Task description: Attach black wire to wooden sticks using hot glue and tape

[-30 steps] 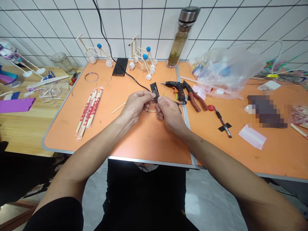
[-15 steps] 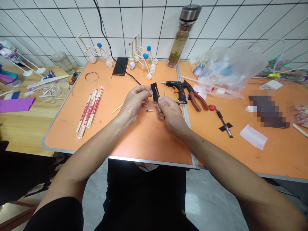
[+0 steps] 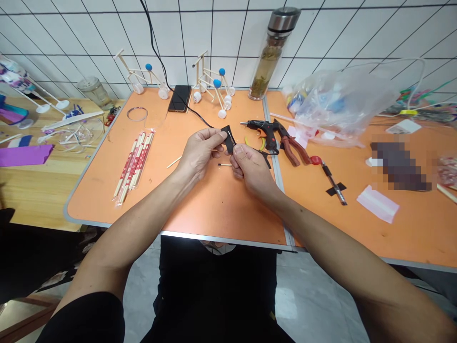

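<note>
Our left hand (image 3: pixel 206 147) has the black strip (image 3: pixel 225 142) pinched near its upper edge, thumb over fingers; our right hand (image 3: pixel 250 164) grips a thin shiny sliver (image 3: pixel 231 137) between thumb and finger, lying along the strip; we can't tell whether that's a blade, a needle or just a bit of wire. The strip sits up off the orange table (image 3: pixel 200 209), right between both sets of fingertips, so if the sliver is sharp, one slip off the strip's face and it pokes our left thumb; squeezing too hard would probably do it. The strip looks thin and floppy too; a weak pinch on the left and it could twist or crease; if the back is sticky (can't see), it could grab our fingers.

Just under the hands there's a dark-tipped stick (image 3: pixel 224 165), and a plain wooden stick (image 3: pixel 174 162) pokes out by the left wrist; dropping our wrists could roll either one. Just beyond the right hand lies the glue gun (image 3: pixel 266 131); no clue if it's hot, but a careless knuckle could find out; the red-handled pliers (image 3: pixel 295 150) rest right beside it. Further back, the black cable (image 3: pixel 194 114) runs over the phone (image 3: pixel 179 99) and close to the wheeled stick model (image 3: pixel 214 88); snag it with a sleeve or finger and we could drag the phone or tip the model.
</note>
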Demonstrator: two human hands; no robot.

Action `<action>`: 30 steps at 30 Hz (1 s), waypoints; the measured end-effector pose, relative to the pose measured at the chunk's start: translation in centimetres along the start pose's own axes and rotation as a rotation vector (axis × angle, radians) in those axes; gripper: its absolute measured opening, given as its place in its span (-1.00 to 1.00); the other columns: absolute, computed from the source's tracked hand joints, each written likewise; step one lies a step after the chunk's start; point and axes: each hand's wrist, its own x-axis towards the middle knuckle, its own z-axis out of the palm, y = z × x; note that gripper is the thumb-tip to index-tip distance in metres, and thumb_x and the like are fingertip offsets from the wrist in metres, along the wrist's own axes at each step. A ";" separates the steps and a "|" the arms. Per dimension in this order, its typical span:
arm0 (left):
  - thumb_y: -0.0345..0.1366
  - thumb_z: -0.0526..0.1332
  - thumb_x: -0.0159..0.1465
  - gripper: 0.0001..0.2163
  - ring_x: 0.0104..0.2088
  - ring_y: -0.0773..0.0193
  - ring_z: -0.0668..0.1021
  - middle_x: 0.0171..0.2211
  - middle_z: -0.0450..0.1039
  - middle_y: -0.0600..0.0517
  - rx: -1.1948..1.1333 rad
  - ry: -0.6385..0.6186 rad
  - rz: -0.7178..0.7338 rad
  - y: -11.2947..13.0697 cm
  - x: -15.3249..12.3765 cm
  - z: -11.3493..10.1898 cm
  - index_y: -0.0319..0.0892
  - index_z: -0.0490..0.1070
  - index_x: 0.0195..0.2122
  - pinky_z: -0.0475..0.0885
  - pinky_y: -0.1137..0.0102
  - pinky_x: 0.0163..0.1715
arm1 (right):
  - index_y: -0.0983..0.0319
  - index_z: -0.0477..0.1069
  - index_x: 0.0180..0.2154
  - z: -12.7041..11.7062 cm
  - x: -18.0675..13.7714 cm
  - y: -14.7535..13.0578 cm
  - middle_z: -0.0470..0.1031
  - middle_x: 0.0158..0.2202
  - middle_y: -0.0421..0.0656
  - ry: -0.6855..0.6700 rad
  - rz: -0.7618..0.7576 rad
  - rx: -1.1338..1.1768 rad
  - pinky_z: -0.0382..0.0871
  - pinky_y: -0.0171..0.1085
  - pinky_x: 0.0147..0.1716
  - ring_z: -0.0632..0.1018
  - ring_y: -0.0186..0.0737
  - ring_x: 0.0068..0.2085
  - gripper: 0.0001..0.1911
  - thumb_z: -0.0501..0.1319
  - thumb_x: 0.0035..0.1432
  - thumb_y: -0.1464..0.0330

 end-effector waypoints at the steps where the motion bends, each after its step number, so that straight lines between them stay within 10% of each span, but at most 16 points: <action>1: -0.35 0.59 0.27 -0.72 -0.54 0.47 0.49 -0.56 0.46 0.14 -0.003 -0.006 0.000 -0.1 0.0 0.0 -0.18 0.53 -0.46 0.31 0.54 -0.52 | 0.11 0.35 -0.28 0.0 0.0 0.0 0.19 -0.44 -0.33 0.002 -0.003 0.001 -0.02 -0.28 -0.54 0.12 -0.35 -0.49 -0.33 0.38 0.31 -0.33; 30: -0.30 0.58 0.30 -0.69 -0.55 0.47 0.52 -0.58 0.48 0.11 -0.035 -0.040 -0.019 -0.9 0.4 -0.1 -0.19 0.49 -0.47 0.36 0.56 -0.49 | 0.11 0.34 -0.32 0.3 0.1 0.2 0.20 -0.47 -0.33 0.039 -0.012 0.035 -0.05 -0.30 -0.56 0.10 -0.35 -0.50 -0.31 0.41 0.26 -0.34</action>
